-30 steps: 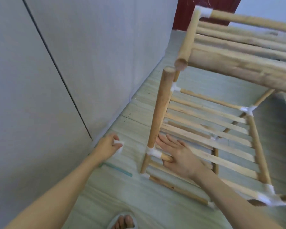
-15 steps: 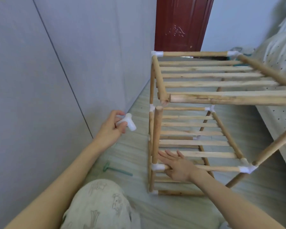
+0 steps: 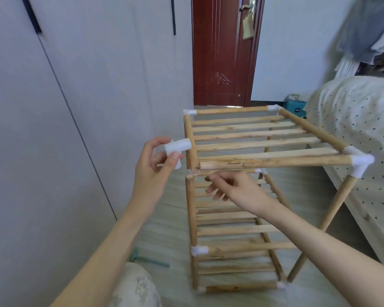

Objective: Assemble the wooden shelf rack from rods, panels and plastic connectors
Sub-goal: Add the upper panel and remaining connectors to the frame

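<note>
Left hand (image 3: 152, 165) pinching white plastic connector (image 3: 176, 149), just at nine o'clock of the wooden rack's (image 3: 253, 156) open top corner. Right hand (image 3: 233, 188) loosely curled, holding nothing, just below that corner. Rack upright on floor (image 3: 164, 218).

Single head-worn, wide-angle view, looking forward and slightly down from just above and behind the wooden rack (image 3: 253, 156), which fills the near centre. Wardrobe panels (image 3: 53, 129) run along the left, a bed (image 3: 353, 120) along the right, a red door (image 3: 222, 52) far centre; edges appear somewhat blurred.
</note>
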{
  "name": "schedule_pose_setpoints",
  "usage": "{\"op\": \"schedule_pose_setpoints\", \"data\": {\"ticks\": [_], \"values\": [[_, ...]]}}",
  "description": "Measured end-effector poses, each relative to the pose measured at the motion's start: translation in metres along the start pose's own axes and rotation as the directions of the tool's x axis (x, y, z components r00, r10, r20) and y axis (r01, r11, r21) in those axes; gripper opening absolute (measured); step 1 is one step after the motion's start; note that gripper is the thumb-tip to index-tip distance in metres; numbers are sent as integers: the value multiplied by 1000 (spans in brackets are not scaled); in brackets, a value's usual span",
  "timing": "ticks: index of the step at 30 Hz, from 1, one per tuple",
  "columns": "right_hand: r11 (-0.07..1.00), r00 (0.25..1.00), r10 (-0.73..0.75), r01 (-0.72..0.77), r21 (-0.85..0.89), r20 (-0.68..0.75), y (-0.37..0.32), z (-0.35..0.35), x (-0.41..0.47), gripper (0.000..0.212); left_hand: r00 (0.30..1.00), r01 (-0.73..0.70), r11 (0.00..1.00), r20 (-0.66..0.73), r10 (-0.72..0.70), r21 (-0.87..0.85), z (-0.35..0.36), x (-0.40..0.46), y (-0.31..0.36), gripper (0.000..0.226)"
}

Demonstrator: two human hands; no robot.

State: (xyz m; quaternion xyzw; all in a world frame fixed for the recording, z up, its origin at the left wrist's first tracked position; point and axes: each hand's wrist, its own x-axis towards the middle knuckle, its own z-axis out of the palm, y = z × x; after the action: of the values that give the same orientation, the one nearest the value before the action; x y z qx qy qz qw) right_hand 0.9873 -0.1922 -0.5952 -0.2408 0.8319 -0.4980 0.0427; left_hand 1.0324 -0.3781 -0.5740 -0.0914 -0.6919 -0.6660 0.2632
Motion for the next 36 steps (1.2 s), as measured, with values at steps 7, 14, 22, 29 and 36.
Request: {"op": "schedule_pose_setpoints", "data": {"ticks": [7, 14, 22, 29, 36], "values": [[694, 975, 104, -213, 688, 196, -14, 8, -2, 28, 998, -32, 998, -63, 29, -50, 10, -12, -1, 26], [705, 984, 82, -169, 689, 158, -19, 17, 3, 18, 997, -75, 980, -10, 78, 185, 9, -19, -1, 30], [707, 983, 75, -170, 687, 166, -26, 24, 9, 19, 998, -54, 933, 11, 54, 355, -1, -17, -6, 36], [682, 984, 58, -162, 713, 168, -26, 29, 13, 26, 1000, -15, 958, -22, 22, 285, -5, -14, -8, 41], [683, 980, 65, -179, 708, 186, -29, 32, 16, 28, 997, 22, 955, -71, -1, 297, -4, -13, -10, 39]]}}
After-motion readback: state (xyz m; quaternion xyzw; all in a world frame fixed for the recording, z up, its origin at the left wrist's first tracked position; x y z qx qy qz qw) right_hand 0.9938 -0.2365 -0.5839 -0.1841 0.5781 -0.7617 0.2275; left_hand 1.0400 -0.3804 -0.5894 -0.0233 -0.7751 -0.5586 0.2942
